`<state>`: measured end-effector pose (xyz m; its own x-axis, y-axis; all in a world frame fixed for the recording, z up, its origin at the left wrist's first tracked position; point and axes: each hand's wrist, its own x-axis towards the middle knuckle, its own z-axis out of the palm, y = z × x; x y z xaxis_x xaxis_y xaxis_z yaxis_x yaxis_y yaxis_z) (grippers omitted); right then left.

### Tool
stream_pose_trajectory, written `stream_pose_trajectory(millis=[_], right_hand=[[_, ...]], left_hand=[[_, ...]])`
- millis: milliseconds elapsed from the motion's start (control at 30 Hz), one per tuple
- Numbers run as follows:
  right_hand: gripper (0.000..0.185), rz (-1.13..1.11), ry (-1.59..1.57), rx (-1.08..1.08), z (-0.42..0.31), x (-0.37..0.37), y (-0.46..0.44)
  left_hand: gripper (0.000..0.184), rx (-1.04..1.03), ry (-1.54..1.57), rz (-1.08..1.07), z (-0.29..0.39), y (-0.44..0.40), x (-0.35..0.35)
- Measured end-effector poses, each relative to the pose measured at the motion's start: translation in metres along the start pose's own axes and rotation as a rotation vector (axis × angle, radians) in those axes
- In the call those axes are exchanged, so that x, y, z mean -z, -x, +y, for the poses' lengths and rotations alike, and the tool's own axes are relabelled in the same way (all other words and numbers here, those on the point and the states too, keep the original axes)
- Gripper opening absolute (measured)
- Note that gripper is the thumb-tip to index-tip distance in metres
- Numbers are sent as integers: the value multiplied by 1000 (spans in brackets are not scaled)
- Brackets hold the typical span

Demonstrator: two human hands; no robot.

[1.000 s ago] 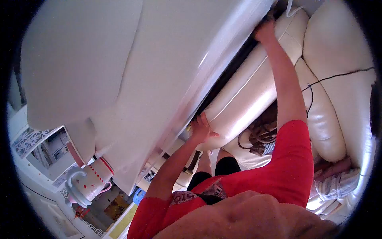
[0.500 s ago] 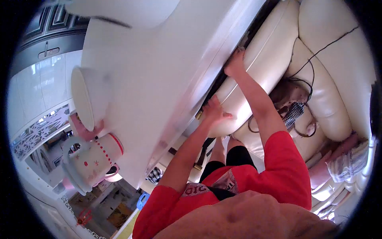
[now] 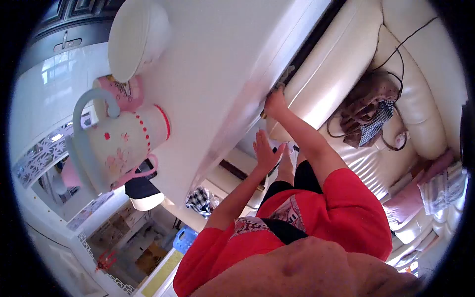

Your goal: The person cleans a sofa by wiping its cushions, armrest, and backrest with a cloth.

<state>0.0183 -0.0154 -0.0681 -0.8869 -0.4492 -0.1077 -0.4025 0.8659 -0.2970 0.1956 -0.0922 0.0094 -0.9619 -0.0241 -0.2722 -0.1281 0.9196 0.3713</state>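
My right hand (image 3: 274, 103) is closed at the dark gap between the white table (image 3: 213, 64) and the cream sofa (image 3: 336, 54). Its fingertips are partly hidden, and what they hold is too small to make out. Nearer my body, my left hand (image 3: 267, 152) is held with its fingers apart and nothing in it, close to the sofa's near end. A large white pitcher with red dots (image 3: 123, 143) stands on the table at the left. Beside it are a pink cup (image 3: 127, 91) and a white bowl (image 3: 133, 42).
On the sofa seat lies a brown bag (image 3: 371, 106) with a checked cloth (image 3: 378, 123), and a black cable (image 3: 408, 37) runs over the sofa. Striped fabric (image 3: 443, 190) lies at the right. A blue basket (image 3: 184, 240) is low in view, near a checked black-and-white cloth (image 3: 199, 200).
My right hand has moved along the gap toward my body. My left hand has come off the sofa's end. The view has shifted, showing more of the pitcher, the cup and the bag.
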Motion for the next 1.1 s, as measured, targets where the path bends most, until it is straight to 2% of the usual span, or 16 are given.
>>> stream_pose_trajectory(millis=[100, 200, 267, 400, 467, 500, 533, 633, 667, 700, 733, 833, 967, 1033, 1067, 1100], right_hand=[[39, -384, -47, 17, -45, 9, 14], [32, -348, 17, 98, -106, -42, 52], [25, -580, -278, 14, -143, -106, 71], [26, -601, -539, 0, -114, -56, 128], [28, -600, -601, 42, -109, -52, 138], [30, -653, -884, 3, -103, -30, 138], [33, -697, -1170, -39, -97, -4, 136], [36, -727, -1041, 16, -85, 43, 119], [36, -718, -1041, 13, -85, 51, 119], [39, -410, -869, 6, -87, 57, 122], [43, -107, -685, -3, -87, 71, 121], [47, 257, -715, -108, -67, 134, 122], [52, 293, -1040, -122, -45, 139, 130], [50, 48, -1629, -539, -10, 144, 117], [41, 236, -1460, -452, 19, 90, 107], [35, 89, -1502, -425, 52, 97, 94]], left_hand=[[90, 8, 52, 30, -29, 37, 3], [81, 168, 221, 14, -45, 48, 8], [71, 504, 600, -67, -50, 50, 16], [69, 637, 581, -121, -77, 62, 19], [61, 1065, 844, -253, -67, 56, 43], [61, 1062, 856, -259, -66, 57, 52], [59, 803, 1122, -374, -64, 58, 61], [51, 538, 1419, -546, -72, 52, 42], [49, 638, 1674, -527, -66, 47, 38], [47, 740, 1925, -501, -54, 38, 42], [47, 730, 1918, -509, -44, 27, 43], [43, 690, 1799, -156, -11, 0, 56], [52, 581, 1738, -284, 32, -36, 75], [53, 537, 1868, -400, 62, -52, 82], [54, 566, 1855, -446, 81, -56, 95], [55, 599, 1839, -494, 94, -58, 99]])
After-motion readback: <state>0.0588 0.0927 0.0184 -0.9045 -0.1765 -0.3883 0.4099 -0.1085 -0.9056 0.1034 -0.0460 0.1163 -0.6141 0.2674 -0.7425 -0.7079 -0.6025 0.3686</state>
